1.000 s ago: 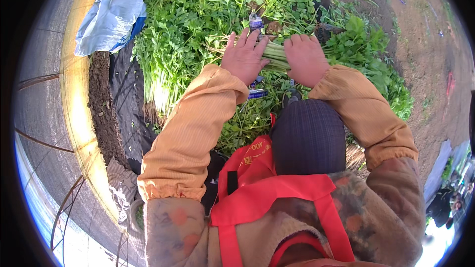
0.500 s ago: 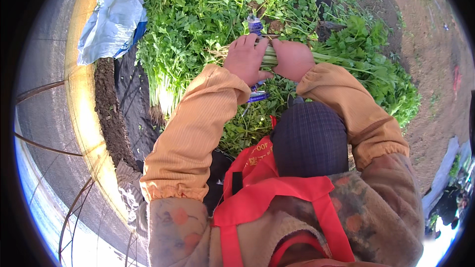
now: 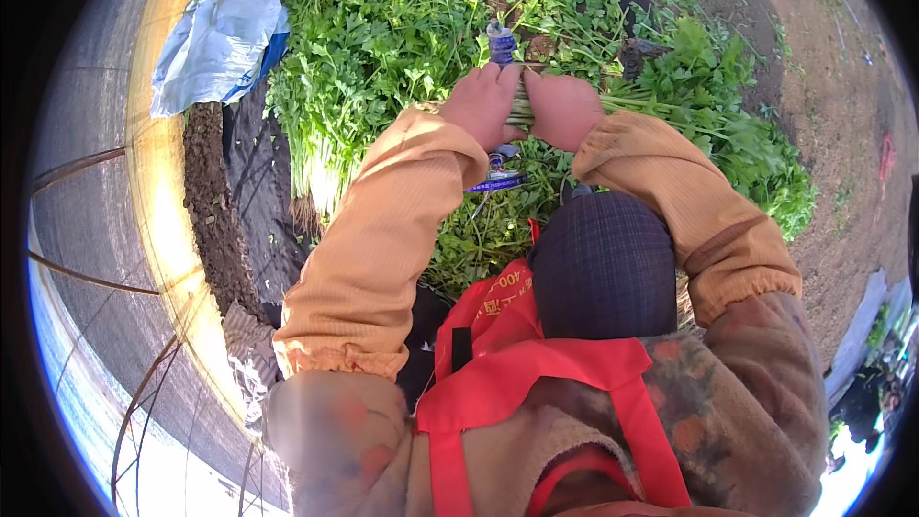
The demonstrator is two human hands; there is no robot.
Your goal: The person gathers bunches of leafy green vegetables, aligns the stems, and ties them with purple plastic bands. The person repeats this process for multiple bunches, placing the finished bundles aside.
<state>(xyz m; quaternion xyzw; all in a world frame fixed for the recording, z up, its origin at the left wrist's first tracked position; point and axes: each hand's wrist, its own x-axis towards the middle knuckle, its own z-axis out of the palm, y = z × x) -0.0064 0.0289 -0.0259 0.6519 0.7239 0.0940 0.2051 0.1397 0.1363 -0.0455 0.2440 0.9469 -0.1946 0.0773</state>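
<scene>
A bunch of leafy celery (image 3: 522, 107) lies crosswise in my two hands, its leafy end spreading to the right. My left hand (image 3: 479, 107) is closed over the stalks, thumb on the near side. Right beside it, my right hand (image 3: 565, 112) is also closed round the bunch, its fingertips hidden. Just beyond the hands stands a purple-and-white cylindrical thing (image 3: 501, 43). A blue-purple band-like part (image 3: 498, 182) shows below the hands; how these parts join is hidden.
A wide heap of loose celery (image 3: 383, 38) covers the ground ahead, with pale root ends (image 3: 316, 172) at its left. A white-and-blue plastic bag (image 3: 220, 43) lies at far left beside black sheeting (image 3: 258, 172). My dark-clad knee (image 3: 603, 263) rises close below the hands.
My left hand has shifted slightly to the right, closer to my right hand, and the root ends left of it are less visible. Both hands keep hold of the celery.
</scene>
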